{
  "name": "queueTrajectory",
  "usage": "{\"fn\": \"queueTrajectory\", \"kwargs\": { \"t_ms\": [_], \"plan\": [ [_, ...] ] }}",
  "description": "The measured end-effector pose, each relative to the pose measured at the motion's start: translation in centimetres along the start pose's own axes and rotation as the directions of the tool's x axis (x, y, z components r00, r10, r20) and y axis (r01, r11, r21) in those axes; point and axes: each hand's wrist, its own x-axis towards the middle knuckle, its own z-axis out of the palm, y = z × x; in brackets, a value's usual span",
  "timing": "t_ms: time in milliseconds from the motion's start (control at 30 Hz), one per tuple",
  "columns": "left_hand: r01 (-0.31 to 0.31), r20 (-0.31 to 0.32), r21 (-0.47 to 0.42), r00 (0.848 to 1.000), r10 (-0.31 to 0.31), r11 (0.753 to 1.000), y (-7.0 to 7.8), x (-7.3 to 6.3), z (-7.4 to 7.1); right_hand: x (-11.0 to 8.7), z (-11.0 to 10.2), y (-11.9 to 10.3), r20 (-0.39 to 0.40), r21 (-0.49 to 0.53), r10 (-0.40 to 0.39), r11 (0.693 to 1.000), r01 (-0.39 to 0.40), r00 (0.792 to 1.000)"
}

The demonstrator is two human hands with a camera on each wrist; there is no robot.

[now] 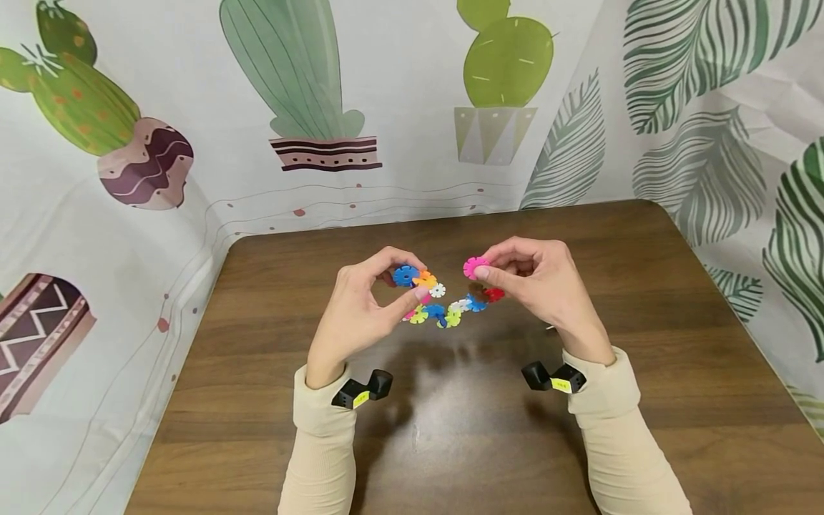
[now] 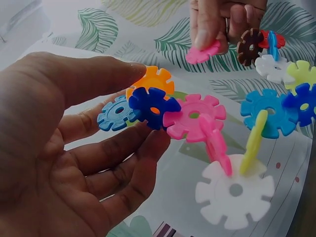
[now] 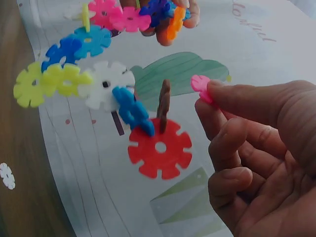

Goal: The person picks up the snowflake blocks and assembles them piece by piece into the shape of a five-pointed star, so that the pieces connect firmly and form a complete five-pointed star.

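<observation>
A chain of notched plastic discs (image 1: 435, 312) hangs in a loop over the table, in blue, pink, white, yellow-green, red and brown. My left hand (image 1: 360, 300) pinches one end of it, its thumb on an orange disc (image 2: 154, 81) beside blue ones. The far end, with a red disc (image 3: 160, 148) and a brown disc (image 3: 164, 103) slotted into the chain, dangles near my right hand (image 1: 541, 279). Between thumb and forefinger the right hand pinches a single pink disc (image 1: 475, 267), apart from the chain. Its other fingers curl in loosely.
The brown wooden table (image 1: 257, 372) lies below both hands. On it, under the right hand, is a loose white disc (image 3: 7, 176). A wall cloth printed with cacti and leaves (image 1: 412, 79) runs along the table's back edge.
</observation>
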Motion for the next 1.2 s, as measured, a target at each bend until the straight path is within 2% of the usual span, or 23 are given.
{"fn": "queueTrajectory", "kwargs": {
  "t_ms": [233,400,633,833,1200],
  "plan": [
    [-0.01,0.008,-0.004,1.0,0.01,1.0,0.1,0.1,0.1,-0.4,0.3,-0.8,0.057,-0.04,-0.008,0.999,0.01,0.998],
    [-0.007,0.016,-0.011,1.0,0.007,1.0,0.2,0.1,0.2,-0.6,0.6,-1.2,0.083,-0.027,-0.017,0.999,0.02,0.996],
    [-0.015,0.029,-0.01,0.999,0.015,1.0,0.3,0.1,0.4,-0.7,1.0,-1.2,0.117,-0.037,-0.062,0.997,0.067,0.991],
    [-0.032,0.036,-0.007,0.999,0.033,0.999,0.4,0.1,0.6,-0.6,1.2,-0.9,0.126,-0.064,-0.096,0.992,0.105,0.987],
    [-0.025,0.053,-0.022,0.998,0.026,0.999,0.4,0.1,0.8,-0.7,1.3,-0.9,0.121,-0.068,-0.083,0.993,0.092,0.989]
  ]
}}
